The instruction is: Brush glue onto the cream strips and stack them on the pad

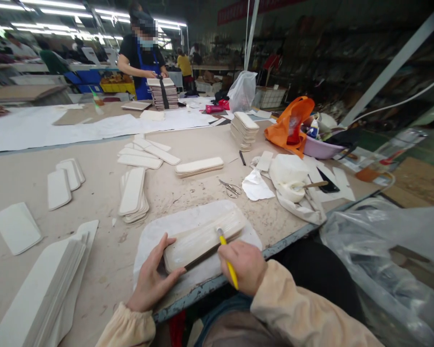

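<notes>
A long pale board with rounded corners (198, 241) lies on a white sheet (150, 236) near the table's front edge, its top glossy as if wet. My left hand (155, 272) cups the board's left end, thumb and fingers spread around its corners. In my right hand (244, 265) is a yellow-handled brush (228, 260), gripped like a pen. The brush tip rests on the board's top, right of its middle. Whether the board is one piece or a stack, I cannot tell.
Stacks of pale strips (132, 193) cover the left side, with a taller stack (244, 130) farther back. Scissors (231, 188), a white tub in plastic (289, 176) and a phone (327, 179) lie to the right. Across the table, a person (142, 58) handles a strapped stack (162, 94).
</notes>
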`<state>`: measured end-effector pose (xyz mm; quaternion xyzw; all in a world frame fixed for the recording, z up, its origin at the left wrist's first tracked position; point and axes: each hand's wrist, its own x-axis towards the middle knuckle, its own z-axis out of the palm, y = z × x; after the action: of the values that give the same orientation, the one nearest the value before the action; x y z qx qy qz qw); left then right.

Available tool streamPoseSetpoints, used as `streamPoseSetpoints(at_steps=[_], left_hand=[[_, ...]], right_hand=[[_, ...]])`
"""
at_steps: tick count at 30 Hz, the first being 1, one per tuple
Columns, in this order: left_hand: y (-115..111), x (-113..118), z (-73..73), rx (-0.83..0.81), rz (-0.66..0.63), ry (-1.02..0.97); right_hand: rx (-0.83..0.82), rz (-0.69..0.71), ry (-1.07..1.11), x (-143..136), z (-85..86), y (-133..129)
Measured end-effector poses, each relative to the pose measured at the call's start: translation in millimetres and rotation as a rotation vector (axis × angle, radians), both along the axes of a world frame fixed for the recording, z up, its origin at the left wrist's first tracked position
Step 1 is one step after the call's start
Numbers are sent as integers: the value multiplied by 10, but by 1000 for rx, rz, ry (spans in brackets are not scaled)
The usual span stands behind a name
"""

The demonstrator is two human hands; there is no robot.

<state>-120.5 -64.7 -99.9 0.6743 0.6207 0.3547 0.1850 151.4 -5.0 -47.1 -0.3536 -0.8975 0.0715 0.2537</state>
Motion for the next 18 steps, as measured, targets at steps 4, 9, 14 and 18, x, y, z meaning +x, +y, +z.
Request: streamPoseSetpoints(at_steps=[4, 9, 14, 18], left_hand=[[2, -7, -22, -6, 8, -16], [1, 4, 16, -16, 12, 11], [-2, 12, 51, -1, -1, 46], [7, 0, 30, -5, 2, 40]], right_hand=[[-148, 192, 206, -336, 47, -263], [-586, 14, 482, -188, 115, -146], [-468, -327, 482, 374, 84, 172], [-159, -327, 315, 484, 42, 216]])
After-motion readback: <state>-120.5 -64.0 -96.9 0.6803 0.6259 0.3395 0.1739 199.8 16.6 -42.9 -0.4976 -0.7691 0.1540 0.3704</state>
